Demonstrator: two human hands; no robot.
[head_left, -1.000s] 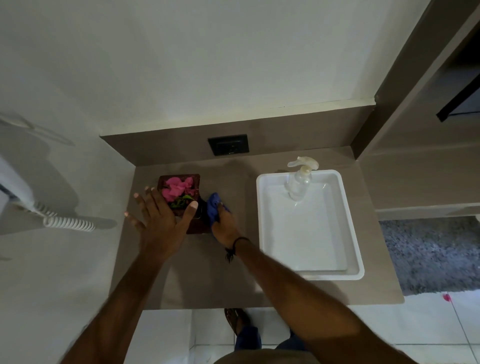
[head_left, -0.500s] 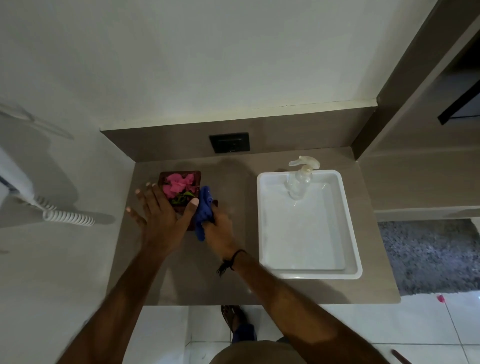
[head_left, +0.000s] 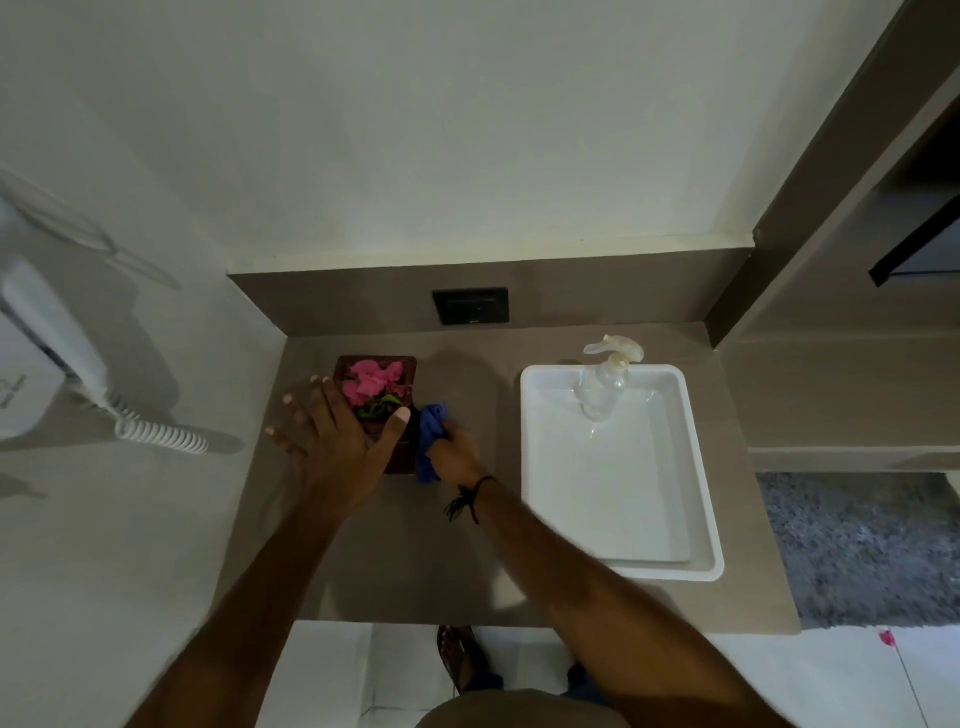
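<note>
**A:** Status?

**B:** Wipe step, I'd say. Right hand (head_left: 454, 454) has its fingers curled round a bunched blue cloth (head_left: 428, 431). The cloth is against the right wall of the brown flower box (head_left: 376, 384), low down by the countertop (head_left: 415, 545).

**A:** Left?

**B:** Left hand (head_left: 332, 447) is flat with straight, spread fingers. It lies over the box's near-left corner, thumb on the front rim. Looks like bracing, not a grip.

**A:** Box position?

**B:** Back-left of the counter, below the wall socket (head_left: 470, 306). Well apart from the white tray (head_left: 696, 467), which has a spray bottle (head_left: 602, 384) standing at its far end.

**A:** Next?

**B:** Probably drag the cloth along that wall or round the front. Needs light pressure and a steady brace, or the box slides. Can't tell if the cloth also touches the counter.
</note>
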